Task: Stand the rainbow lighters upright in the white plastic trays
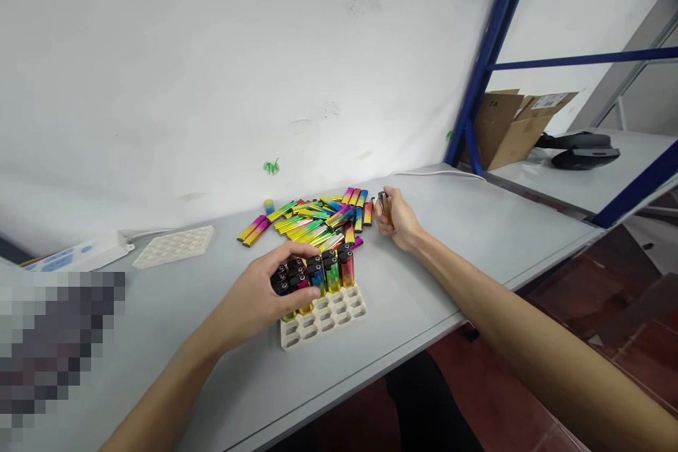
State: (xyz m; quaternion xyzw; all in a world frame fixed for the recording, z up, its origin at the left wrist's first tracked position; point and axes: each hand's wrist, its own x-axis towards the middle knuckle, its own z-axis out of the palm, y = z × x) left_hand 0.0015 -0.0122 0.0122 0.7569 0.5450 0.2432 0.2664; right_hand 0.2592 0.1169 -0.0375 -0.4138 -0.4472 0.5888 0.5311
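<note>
My left hand point(265, 286) curves around standing lighters point(332, 272), its thumb in front and index finger behind them. They have black tops and bright coloured bodies, and stand upright in the back rows of a cream holder tray point(323, 325). The tray's front holes show bare. Farther right, above the table, my right hand point(396, 217) is closed around a lighter point(383, 203); its metal top shows and the fingers cover most of its body. Left of that hand lies a loose pile of shiny rainbow lighter-shaped pieces point(312, 222).
A second cream tray point(174, 247) lies at the left, near a white box point(79, 253). The wall point(238, 85) closes off the back of the grey table point(413, 311). At the right stand a blue frame point(479, 70), a cardboard box point(511, 127) and a black device point(583, 150).
</note>
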